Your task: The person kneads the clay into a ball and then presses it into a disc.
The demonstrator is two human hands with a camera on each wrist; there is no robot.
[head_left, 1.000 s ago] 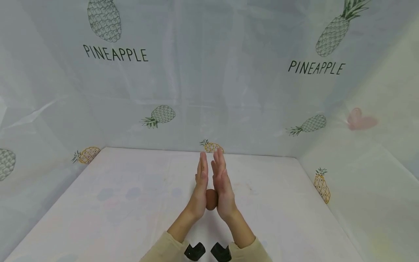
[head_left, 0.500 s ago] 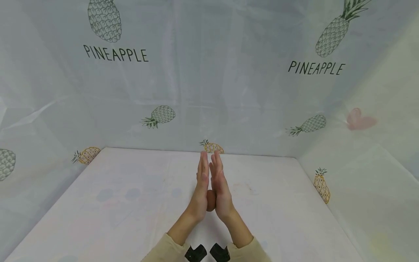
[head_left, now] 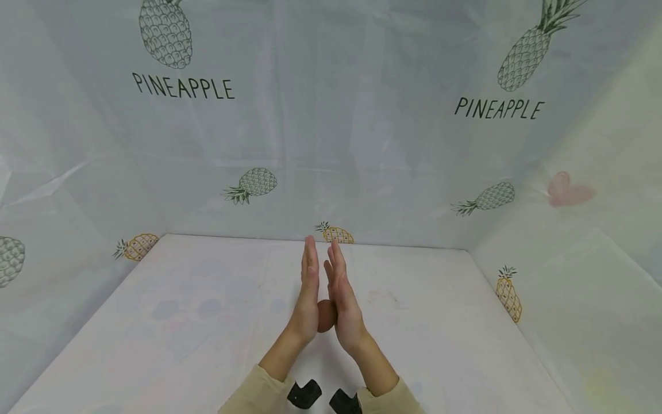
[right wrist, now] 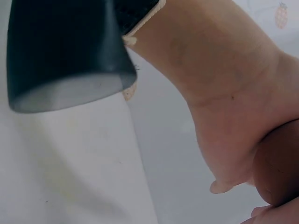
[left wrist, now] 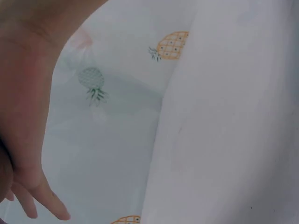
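Low in the centre of the head view, the left hand [head_left: 305, 299] and the right hand [head_left: 341, 305] stood palm to palm above the white tabletop [head_left: 207, 322], fingers [head_left: 310, 259] straight and pointing toward the back of the frame. A small brown ball [head_left: 326, 315] sat pressed between the heels of the two palms, only partly visible. In the right wrist view the ball [right wrist: 278, 168] filled the lower right corner against the palm. Pale sheeting printed with pineapples [head_left: 253, 183] walled the upper frame.
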